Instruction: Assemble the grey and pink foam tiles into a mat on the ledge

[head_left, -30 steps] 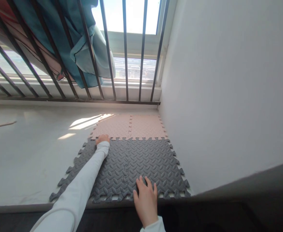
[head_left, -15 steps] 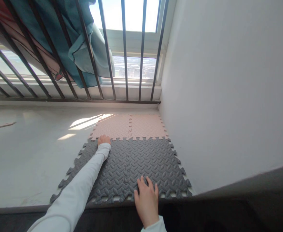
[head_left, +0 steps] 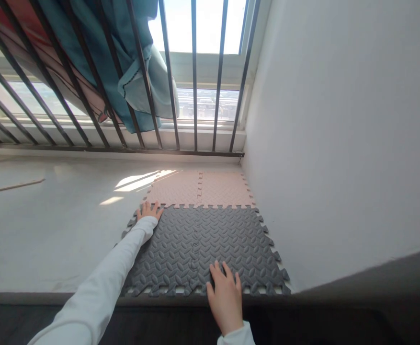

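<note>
Two dark grey foam mat tiles with a raised pattern lie side by side; the left grey tile (head_left: 170, 244) and the right grey tile (head_left: 238, 239) meet at a jagged seam. Behind them, a left pink tile (head_left: 175, 189) and a right pink tile (head_left: 226, 189) border their far edge. My left hand (head_left: 150, 211) rests with spread fingers at the far left corner of the left grey tile, by the pink edge. My right hand (head_left: 226, 294) lies open over the near edge of the right grey tile, fingers apart, holding nothing.
A white wall (head_left: 339, 143) rises close to the tiles' right side. Dark railing bars (head_left: 194, 96) stand at the back, with blue and pink cloth (head_left: 98, 62) behind them. A thin stick (head_left: 12, 187) lies on the pale floor (head_left: 51, 235), whose front edge drops to a dark area.
My left hand's fingers have spread and it has moved slightly left along the tile edge. The view has shifted a little left. My right hand stays near the front edge.
</note>
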A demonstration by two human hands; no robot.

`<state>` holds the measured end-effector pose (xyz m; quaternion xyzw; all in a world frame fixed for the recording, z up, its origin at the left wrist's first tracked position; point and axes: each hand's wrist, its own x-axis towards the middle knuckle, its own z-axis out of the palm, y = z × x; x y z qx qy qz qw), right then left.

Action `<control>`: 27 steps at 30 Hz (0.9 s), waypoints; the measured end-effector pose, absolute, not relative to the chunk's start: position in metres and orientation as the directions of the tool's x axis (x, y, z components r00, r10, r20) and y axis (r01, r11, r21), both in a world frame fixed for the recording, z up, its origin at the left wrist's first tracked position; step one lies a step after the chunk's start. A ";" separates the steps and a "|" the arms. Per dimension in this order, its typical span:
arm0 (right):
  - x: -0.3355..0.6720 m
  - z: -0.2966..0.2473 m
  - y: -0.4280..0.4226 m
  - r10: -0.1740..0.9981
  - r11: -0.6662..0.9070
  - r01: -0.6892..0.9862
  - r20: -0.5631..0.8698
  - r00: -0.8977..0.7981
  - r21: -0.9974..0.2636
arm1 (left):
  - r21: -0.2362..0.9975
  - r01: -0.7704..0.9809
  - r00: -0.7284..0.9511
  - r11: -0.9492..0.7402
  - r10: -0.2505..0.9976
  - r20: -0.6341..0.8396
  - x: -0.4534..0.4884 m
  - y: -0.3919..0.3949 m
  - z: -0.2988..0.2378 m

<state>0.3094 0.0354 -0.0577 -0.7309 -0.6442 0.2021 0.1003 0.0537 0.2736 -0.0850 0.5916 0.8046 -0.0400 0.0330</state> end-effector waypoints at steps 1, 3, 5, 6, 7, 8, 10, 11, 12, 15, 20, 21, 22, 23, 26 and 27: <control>0.309 -0.058 0.036 0.982 -0.152 0.901 -0.167 0.091 -0.406 | -0.026 0.958 -0.286 0.285 0.951 -0.120 0.052 0.273 -0.084; 0.309 -0.057 0.037 0.980 -0.159 0.901 -0.173 0.096 -0.403 | -0.040 0.963 -0.271 0.267 0.952 -0.142 0.050 0.273 -0.082; 0.308 -0.057 0.037 0.979 -0.163 0.902 -0.179 0.097 -0.401 | -0.073 0.968 -0.250 0.241 0.957 -0.148 0.050 0.274 -0.080; 0.308 -0.056 0.038 0.978 -0.164 0.902 -0.183 0.098 -0.398 | -0.092 0.970 -0.237 0.225 0.960 -0.152 0.049 0.275 -0.080; 0.307 -0.056 0.038 0.978 -0.166 0.904 -0.185 0.099 -0.395 | -0.109 0.972 -0.224 0.209 0.961 -0.160 0.049 0.276 -0.079; 0.307 -0.055 0.038 0.977 -0.168 0.906 -0.186 0.102 -0.389 | -0.120 0.974 -0.211 0.192 0.962 -0.172 0.048 0.277 -0.078; 0.306 -0.054 0.038 0.976 -0.173 0.910 -0.186 0.109 -0.376 | -0.121 0.979 -0.186 0.164 0.960 -0.211 0.045 0.280 -0.077; 0.306 -0.053 0.038 0.976 -0.175 0.913 -0.186 0.113 -0.369 | -0.113 0.982 -0.173 0.151 0.958 -0.230 0.043 0.281 -0.076; 0.305 -0.053 0.038 0.976 -0.176 0.915 -0.186 0.115 -0.362 | -0.103 0.986 -0.155 0.133 0.957 -0.245 0.040 0.282 -0.076; 0.305 -0.053 0.039 0.975 -0.178 0.920 -0.192 0.116 -0.349 | -0.078 0.995 -0.087 0.068 0.959 -0.269 0.031 0.285 -0.076; 0.305 -0.055 0.039 0.976 -0.174 0.923 -0.186 0.115 -0.343 | -0.099 0.994 -0.078 0.054 0.963 -0.258 0.031 0.286 -0.075; 0.306 -0.054 0.039 0.976 -0.173 0.923 -0.185 0.114 -0.344 | -0.111 0.992 -0.083 0.057 0.967 -0.243 0.033 0.286 -0.075; 0.306 -0.054 0.038 0.976 -0.173 0.922 -0.185 0.113 -0.346 | -0.120 0.991 -0.082 0.056 0.970 -0.228 0.035 0.286 -0.076; 0.306 -0.054 0.038 0.976 -0.173 0.922 -0.185 0.114 -0.346 | -0.125 0.991 -0.077 0.050 0.972 -0.221 0.037 0.286 -0.076; 0.307 -0.054 0.037 0.976 -0.171 0.921 -0.189 0.109 -0.350 | -0.091 0.995 -0.063 0.042 0.970 -0.233 0.037 0.286 -0.082; 0.307 -0.054 0.036 0.976 -0.168 0.920 -0.188 0.106 -0.353 | -0.066 0.997 -0.061 0.047 0.969 -0.241 0.035 0.287 -0.084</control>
